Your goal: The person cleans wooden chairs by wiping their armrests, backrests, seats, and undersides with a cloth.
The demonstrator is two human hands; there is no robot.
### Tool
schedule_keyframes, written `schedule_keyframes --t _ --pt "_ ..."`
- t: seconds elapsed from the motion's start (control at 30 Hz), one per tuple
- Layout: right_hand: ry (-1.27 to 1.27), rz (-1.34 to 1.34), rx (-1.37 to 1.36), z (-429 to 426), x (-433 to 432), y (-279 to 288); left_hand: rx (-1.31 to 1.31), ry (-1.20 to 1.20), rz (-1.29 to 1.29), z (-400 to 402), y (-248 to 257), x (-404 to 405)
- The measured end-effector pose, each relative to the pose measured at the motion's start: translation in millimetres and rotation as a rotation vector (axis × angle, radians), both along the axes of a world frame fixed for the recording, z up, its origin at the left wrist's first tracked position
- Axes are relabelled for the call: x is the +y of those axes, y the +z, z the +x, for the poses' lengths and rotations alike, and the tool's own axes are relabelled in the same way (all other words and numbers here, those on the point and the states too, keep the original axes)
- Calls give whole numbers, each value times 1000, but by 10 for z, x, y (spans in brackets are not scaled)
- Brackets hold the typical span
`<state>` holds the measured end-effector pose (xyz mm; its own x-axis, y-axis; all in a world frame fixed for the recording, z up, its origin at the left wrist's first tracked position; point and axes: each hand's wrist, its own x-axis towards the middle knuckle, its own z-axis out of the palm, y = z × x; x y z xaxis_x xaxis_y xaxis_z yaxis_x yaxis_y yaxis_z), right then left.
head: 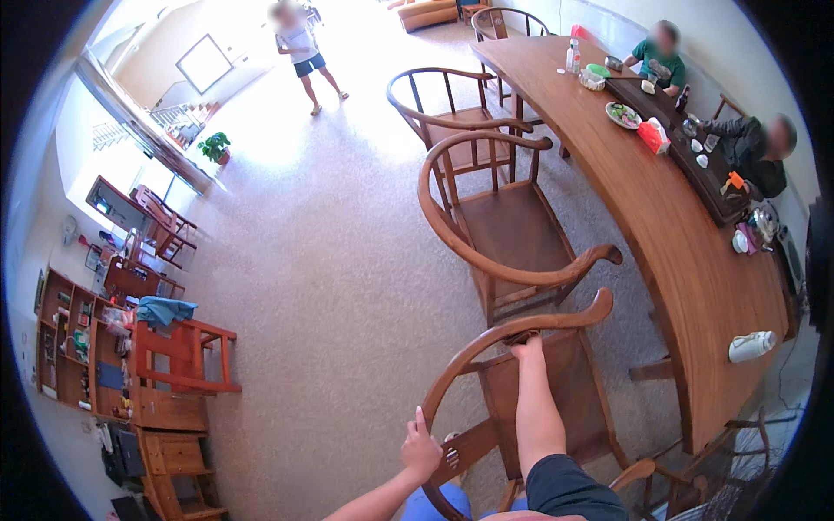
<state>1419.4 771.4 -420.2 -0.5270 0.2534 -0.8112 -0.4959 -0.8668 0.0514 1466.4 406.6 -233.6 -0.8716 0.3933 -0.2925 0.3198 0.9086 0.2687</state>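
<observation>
A round-backed wooden armchair (550,320) stands directly before me, its curved rail sweeping around a brown seat (576,391). My left hand (422,449) grips the outer curve of that rail, index finger lying along the wood. My right arm reaches over the seat, and my right hand (526,345) is just under the far part of the rail. It holds a dark brown cloth-like item (521,336) against the wood; the fingers are partly hidden. Beside the left hand, a carved back splat (466,452) runs down to the seat.
A matching armchair (515,225) stands close beyond, with others further along. The long wooden table (651,221) curves along the right, bearing a white bottle (752,346) and dishes. Two people sit behind it; another person (303,52) stands far off. A red wooden chair (176,355) is at left.
</observation>
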Motion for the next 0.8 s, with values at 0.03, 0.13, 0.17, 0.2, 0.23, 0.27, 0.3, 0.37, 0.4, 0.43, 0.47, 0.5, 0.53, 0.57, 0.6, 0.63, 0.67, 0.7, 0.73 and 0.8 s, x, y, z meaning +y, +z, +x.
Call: schedule_keyframes --t 0.03,0.13,0.17,0.2,0.23,0.27,0.3,0.37,0.4,0.43,0.47,0.5,0.53,0.57,0.6,0.63,0.67,0.7,0.73,0.8 --pt "19 -36 0 -86 -171 -35 0 19 -36 -31 -65 -108" --pt "138 272 476 932 345 -437 -37 -74 150 157 -222 344" --pt "182 297 799 1347 517 -522 -78 -88 182 218 -189 535" --pt "306 293 275 540 -617 64 84 6 69 -103 -109 -92" --pt "263 281 261 833 -509 14 116 -40 142 -50 -106 49" --pt "265 256 513 868 -674 253 66 22 93 -129 6 58" --pt "246 334 369 1044 -685 391 13 79 60 -119 97 92" --pt "199 283 432 1528 -587 254 17 7 70 -71 -54 90" --pt "103 289 467 1659 -571 288 86 -24 86 -73 -118 66" --pt "10 298 503 1774 -529 323 68 -33 76 -42 -168 55" --pt "-110 284 523 1829 -464 337 112 -53 74 -19 -201 45" --pt "-115 271 515 1838 -412 380 158 -73 70 -14 -210 16" --pt "-179 218 523 1819 -316 425 106 -30 68 -18 -200 20" --pt "-242 164 533 1764 -218 412 102 -33 60 -21 -221 -4" --pt "-283 168 505 1650 -129 358 120 -37 72 -27 -232 -50" --pt "-286 163 504 1560 -54 267 136 -40 86 -27 -256 -74" --pt "-399 175 685 1462 28 188 116 1 70 -39 -266 -64" --pt "-511 193 855 1419 151 67 105 -1 71 -27 -313 -39" --pt "-570 197 820 1375 370 -92 106 1 94 -7 -347 -2" --pt "-606 153 439 1012 678 210 139 16 111 -98 -309 -145"
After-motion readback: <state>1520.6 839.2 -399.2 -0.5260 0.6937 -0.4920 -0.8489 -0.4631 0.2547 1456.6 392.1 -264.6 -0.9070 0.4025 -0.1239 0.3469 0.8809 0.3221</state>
